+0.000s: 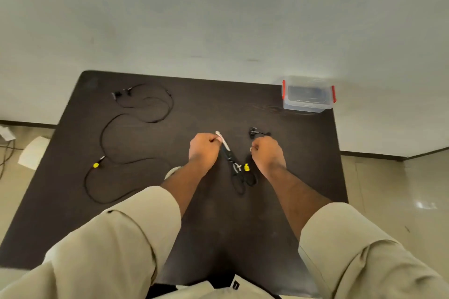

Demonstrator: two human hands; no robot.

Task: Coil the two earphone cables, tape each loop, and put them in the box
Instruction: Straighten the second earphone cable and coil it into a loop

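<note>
My right hand [267, 153] is closed on a bunched black earphone cable. Its earbuds [254, 131] stick out beyond the knuckles and its yellow-tagged plug [246, 167] shows below the hand. My left hand [204, 148] pinches a pale strip [223, 140] that looks like tape, right at the tip of the scissors [233, 165] lying between my hands. I cannot tell whether the strip touches the blade. The second earphone cable [109, 133] lies uncoiled across the left of the dark table [291, 177], with a yellow tag [96, 165]. A clear box [307, 97] with red clips stands open at the back right corner.
A roll of white tape [172, 172] peeks out from under my left forearm. The table ends at a pale wall behind the box. On the floor to the left lie a sheet of paper [32, 153] and some cables [6, 153].
</note>
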